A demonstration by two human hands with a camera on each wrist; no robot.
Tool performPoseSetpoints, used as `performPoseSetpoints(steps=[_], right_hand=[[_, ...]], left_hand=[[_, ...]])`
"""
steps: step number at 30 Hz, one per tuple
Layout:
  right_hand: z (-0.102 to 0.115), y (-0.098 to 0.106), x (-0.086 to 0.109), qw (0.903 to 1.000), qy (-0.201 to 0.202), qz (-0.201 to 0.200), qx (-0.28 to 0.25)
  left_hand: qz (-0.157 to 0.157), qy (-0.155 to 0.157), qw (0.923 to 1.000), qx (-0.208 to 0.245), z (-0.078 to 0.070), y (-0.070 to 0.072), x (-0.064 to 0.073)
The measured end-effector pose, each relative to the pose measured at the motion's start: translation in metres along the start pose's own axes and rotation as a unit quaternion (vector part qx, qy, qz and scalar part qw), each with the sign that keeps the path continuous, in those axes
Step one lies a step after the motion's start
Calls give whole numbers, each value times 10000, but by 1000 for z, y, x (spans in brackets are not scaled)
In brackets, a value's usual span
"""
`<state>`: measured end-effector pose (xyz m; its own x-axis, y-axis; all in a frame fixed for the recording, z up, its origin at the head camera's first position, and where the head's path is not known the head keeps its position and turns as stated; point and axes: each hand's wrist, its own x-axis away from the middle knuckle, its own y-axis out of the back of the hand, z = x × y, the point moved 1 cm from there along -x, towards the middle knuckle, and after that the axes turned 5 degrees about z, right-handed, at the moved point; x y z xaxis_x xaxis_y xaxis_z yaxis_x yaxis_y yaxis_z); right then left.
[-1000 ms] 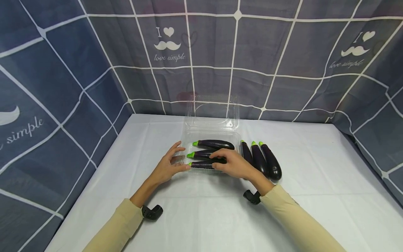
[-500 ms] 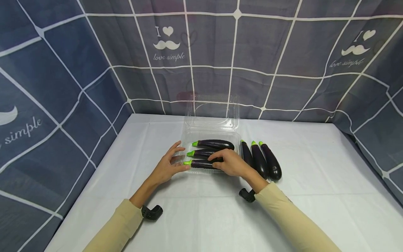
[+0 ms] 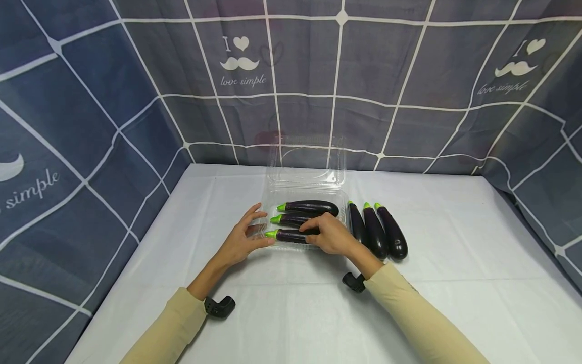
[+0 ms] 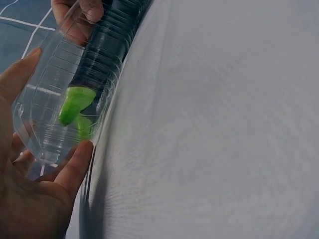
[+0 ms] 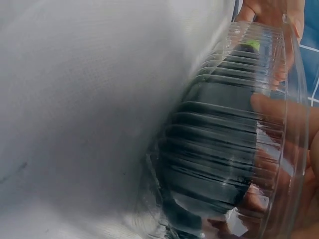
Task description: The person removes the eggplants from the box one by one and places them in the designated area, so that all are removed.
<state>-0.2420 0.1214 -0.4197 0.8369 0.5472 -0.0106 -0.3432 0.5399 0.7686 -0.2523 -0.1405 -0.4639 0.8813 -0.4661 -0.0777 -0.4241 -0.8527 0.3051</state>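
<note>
A clear plastic clamshell box (image 3: pixel 291 246) lies on the white cloth with its lid raised at the back. Three eggplants rest crosswise in it, green stems to the left: a far one (image 3: pixel 311 207), a middle one (image 3: pixel 287 220) and a near one (image 3: pixel 288 236). My right hand (image 3: pixel 332 234) reaches into the box and grips the near eggplant by its thick end; in the right wrist view that eggplant (image 5: pixel 209 144) shows through the ribbed wall. With fingers spread, my left hand (image 3: pixel 241 243) touches the box's left end, its thumb (image 4: pixel 77 162) against the front corner.
Three more eggplants (image 3: pixel 375 232) lie side by side on the cloth just right of the box, close to my right forearm. The open lid (image 3: pixel 306 174) stands up behind. Grey checked fabric (image 3: pixel 304 65) walls the table's back and sides.
My right hand has shifted slightly left with the near eggplant, whose stem now lies closer to the box's left end. My left hand has stayed in place.
</note>
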Motion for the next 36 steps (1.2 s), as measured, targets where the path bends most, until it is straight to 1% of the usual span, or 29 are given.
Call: performPoseSetpoints(steps=[5, 9, 13, 17, 20, 23, 31, 34, 36], right_hand=[[-1, 0, 1, 9996, 254, -92, -26], [-3, 1, 3, 9993, 310, -141, -127], [-6, 2, 5, 9981, 355, -207, -465], [-9, 4, 6, 9944, 297, -236, -986], [-11, 6, 7, 9920, 316, -234, -1196], [-12, 8, 7, 9905, 438, -209, -1290], [-14, 11, 7, 9866, 533, -78, -1541], [-14, 11, 6, 9852, 581, -105, -1609], [-15, 10, 7, 9847, 489, -221, -1655]], left_hand=[[-19, 7, 10000, -45, 0, 0, 0], [-38, 34, 10000, -69, 0, 0, 1], [-46, 69, 9999, -70, 0, 1, 2], [-33, 45, 10000, -29, 2, 1, 1], [-16, 16, 10000, -14, 2, 1, 1], [-3, -1, 10000, -42, 2, 1, 1], [-26, 4, 10000, 21, 2, 1, 1], [-19, -17, 10000, 7, 2, 1, 1], [-18, -21, 10000, -6, 2, 1, 1]])
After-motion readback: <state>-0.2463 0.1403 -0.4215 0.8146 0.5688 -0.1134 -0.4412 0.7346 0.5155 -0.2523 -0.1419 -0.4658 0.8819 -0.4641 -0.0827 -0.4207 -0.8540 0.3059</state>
